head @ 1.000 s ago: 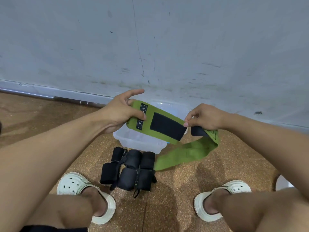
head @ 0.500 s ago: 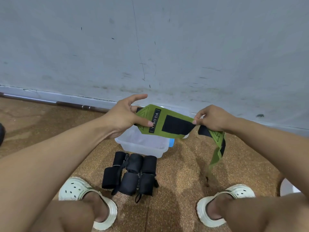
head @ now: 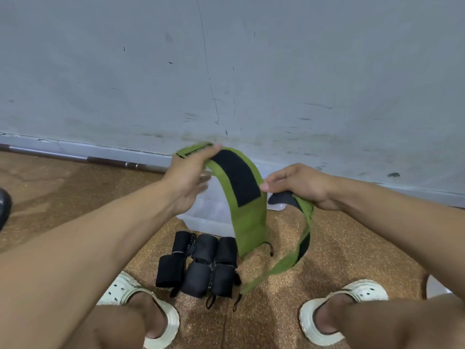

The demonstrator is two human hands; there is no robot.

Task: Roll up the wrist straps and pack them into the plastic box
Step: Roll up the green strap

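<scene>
Six black rolled straps lie on the floor before the plastic box.

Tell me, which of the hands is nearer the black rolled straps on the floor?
Left. The left hand is above the black rolled straps; the right hand is farther right.

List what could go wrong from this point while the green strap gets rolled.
1. The green strap hangs in a long loop down to the floor; its tail may drag and make a loose, crooked roll.
2. The left hand holds only the strap's tip, so it could slip free.
3. The black hook-and-loop patch may snag the fabric early.
</scene>
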